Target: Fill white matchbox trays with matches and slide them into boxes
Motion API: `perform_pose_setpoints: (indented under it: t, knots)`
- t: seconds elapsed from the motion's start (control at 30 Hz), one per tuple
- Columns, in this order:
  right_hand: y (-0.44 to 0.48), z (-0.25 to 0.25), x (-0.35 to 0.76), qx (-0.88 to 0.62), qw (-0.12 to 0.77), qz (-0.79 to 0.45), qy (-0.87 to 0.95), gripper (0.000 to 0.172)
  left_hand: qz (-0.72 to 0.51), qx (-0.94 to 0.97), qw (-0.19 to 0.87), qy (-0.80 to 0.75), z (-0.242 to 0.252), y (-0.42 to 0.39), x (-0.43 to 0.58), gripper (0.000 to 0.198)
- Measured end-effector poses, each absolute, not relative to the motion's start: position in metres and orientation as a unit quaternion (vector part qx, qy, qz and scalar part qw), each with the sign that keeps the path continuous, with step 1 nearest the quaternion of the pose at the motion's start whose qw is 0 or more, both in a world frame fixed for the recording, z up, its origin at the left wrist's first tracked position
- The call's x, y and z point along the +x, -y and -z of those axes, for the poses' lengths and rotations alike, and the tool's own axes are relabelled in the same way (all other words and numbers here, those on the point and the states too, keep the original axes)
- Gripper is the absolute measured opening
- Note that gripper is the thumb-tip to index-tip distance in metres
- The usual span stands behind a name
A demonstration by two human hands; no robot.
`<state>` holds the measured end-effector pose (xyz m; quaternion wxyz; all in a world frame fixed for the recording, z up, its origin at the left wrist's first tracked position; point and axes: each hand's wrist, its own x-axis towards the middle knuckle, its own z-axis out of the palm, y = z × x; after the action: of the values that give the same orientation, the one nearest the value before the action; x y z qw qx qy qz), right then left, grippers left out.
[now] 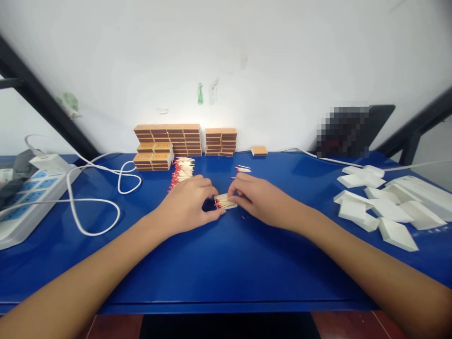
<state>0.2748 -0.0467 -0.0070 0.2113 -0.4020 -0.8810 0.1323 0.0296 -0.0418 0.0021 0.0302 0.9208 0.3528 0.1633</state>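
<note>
And we're on one lone view here, worn on the head, looking from above the near side of the desk point(219, 273), pitched forward and down! It faces the pale wall point(268, 61) almost squarely, and that fills the top of the picture. In come the forearms point(106, 263) from the bottom corners, large and close, bringing the left hand point(189, 202) and the right hand point(263, 200) close to centre. What a wide sweep: power strip point(10, 230) at far left, white trays point(391, 209) at far right, and reddish floor point(116, 327) peeking below the front edge!
</note>
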Motion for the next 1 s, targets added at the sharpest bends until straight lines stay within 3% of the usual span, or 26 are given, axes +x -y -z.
perform_pose_setpoints:
  t: [0.27, 0.63, 1.0]
  knots:
    - [0.012, 0.026, 0.297, -0.491, 0.31, -0.068, 0.811, 0.006, -0.158, 0.92, 0.037, -0.357, -0.002, 0.041, 0.029, 0.026]
    - [-0.015, 0.034, 0.317, -0.547, 0.246, -0.061, 0.798, 0.011, -0.153, 0.919, 0.039, -0.362, -0.004, 0.041, 0.03, 0.026]
    - [-0.017, 0.034, 0.318, -0.546, 0.248, -0.048, 0.799, 0.006, -0.143, 0.919, 0.038, -0.365, -0.004, 0.041, 0.029, 0.028]
